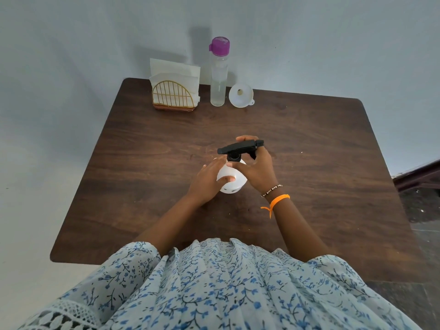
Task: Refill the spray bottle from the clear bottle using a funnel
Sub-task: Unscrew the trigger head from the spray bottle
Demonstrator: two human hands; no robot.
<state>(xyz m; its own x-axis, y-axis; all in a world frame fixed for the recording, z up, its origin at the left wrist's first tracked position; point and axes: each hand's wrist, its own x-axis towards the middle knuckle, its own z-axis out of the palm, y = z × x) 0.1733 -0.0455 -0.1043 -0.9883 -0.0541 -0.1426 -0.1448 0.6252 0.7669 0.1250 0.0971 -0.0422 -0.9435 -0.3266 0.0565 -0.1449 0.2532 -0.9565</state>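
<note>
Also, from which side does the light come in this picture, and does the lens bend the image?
Head view: shadows of the clear bottle and napkin holder fall leftward on the wall, so light comes from the right; the wide lens bows the table edges; the picture is mostly sharp, without strong glare.

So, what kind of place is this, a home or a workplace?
Probably a room in a home, though I cannot be sure. A small dark wooden table stands against a plain pale wall, and on it sit a napkin holder full of paper napkins and a clear bottle.
</note>
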